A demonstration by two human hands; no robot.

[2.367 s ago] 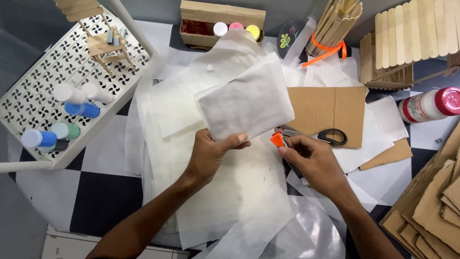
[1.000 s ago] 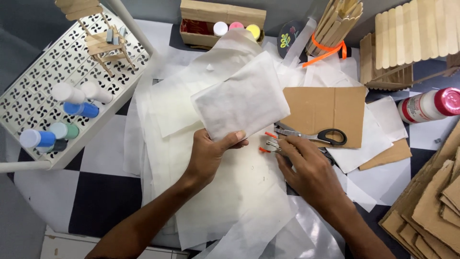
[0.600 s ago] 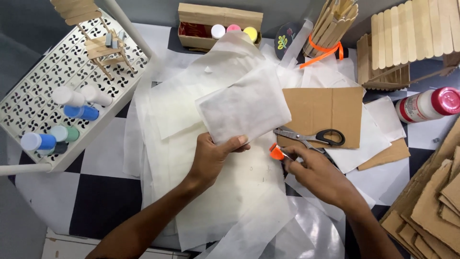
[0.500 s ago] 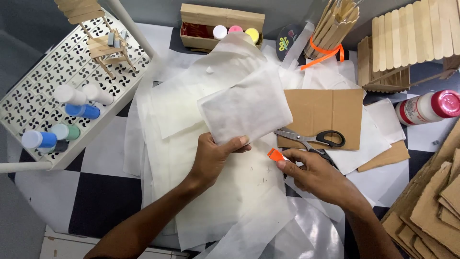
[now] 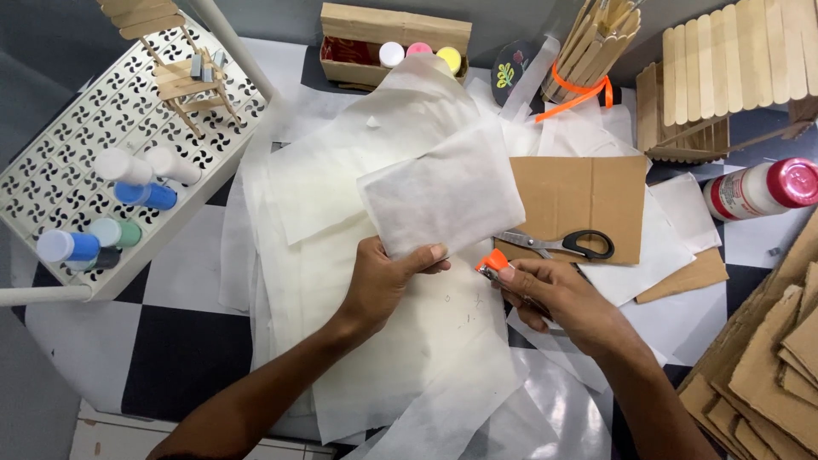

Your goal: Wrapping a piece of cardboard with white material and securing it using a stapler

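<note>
L hand (image 5: 383, 285) pinches white paper sheet (image 5: 441, 196) left of scissors (image 5: 558, 244); R hand (image 5: 554, 294) fingers grip orange-tipped tool (image 5: 490, 262) just below scissors.

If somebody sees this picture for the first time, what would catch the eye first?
Probably the left hand holding up a white paper sheet at the centre. Beside it, the right hand grips a small orange-tipped tool, with black-handled scissors on brown cardboard just behind.

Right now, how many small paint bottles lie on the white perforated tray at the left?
6: two white-capped at the top, a blue one, green, blue, and a dark one. Others may be hidden.
</note>
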